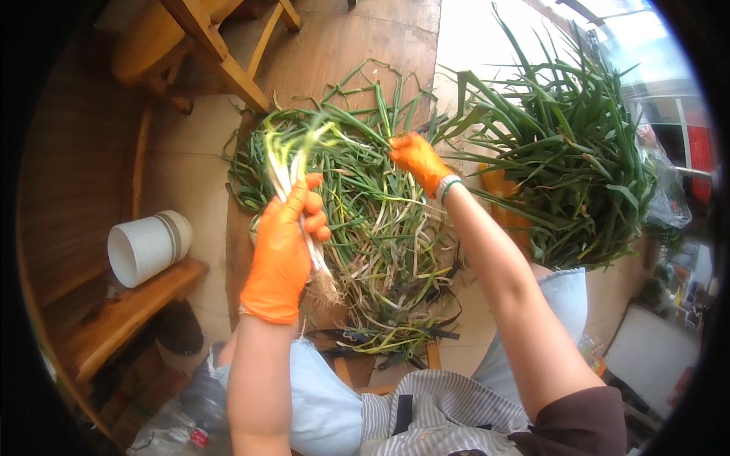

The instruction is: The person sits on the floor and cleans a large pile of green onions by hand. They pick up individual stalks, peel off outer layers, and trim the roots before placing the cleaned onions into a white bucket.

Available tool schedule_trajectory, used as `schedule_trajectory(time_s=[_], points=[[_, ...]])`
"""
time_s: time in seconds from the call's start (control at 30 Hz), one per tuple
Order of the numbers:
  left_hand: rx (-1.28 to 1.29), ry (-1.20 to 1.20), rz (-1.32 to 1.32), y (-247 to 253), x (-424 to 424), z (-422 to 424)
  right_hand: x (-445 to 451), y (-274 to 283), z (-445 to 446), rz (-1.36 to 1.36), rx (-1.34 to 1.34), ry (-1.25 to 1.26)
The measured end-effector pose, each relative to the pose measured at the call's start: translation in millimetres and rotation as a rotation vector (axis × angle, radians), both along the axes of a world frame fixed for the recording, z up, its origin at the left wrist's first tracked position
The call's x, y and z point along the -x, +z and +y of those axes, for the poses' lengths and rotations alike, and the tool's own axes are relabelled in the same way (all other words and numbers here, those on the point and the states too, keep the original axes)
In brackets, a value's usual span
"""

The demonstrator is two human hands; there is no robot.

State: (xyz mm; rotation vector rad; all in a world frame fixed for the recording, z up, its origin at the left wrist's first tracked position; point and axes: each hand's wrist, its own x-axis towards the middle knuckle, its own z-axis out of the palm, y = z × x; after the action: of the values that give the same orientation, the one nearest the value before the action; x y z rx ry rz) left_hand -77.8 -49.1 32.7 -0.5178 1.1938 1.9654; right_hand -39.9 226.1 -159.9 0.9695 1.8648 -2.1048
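My left hand point(285, 245), in an orange glove, is closed around a small bunch of green onions point(279, 171). Their white stalks and pale green tops stick out above the fist and the hairy roots hang below it. Further right, my right hand point(419, 159), gloved in orange too, has its fingers pinched together at green leaves that run up and left from the fingertips. Under both hands spreads a large tangled heap of onion leaves, stalks and roots point(365, 228). A big bundle of long green onions point(582, 154) stands to the right.
A wooden stool point(222, 62) is at the upper left. A white cylindrical container point(137, 251) lies on its side on a wooden bench point(137, 313) at left. An orange object point(505, 194) shows beside the green bundle, and a clear plastic bag point(664, 182) hangs at right.
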Motion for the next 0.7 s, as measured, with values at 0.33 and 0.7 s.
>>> schedule_trajectory(time_s=[0.33,0.7], points=[[-0.056,0.057,-0.025,-4.2,9.5,-6.5,-131.7,-70.3,-42.4,-0.489,-0.120,0.200],[0.012,-0.024,-0.122,-44.7,-38.2,7.5,-80.7,169.9,-97.1,0.095,0.419,-0.280]])
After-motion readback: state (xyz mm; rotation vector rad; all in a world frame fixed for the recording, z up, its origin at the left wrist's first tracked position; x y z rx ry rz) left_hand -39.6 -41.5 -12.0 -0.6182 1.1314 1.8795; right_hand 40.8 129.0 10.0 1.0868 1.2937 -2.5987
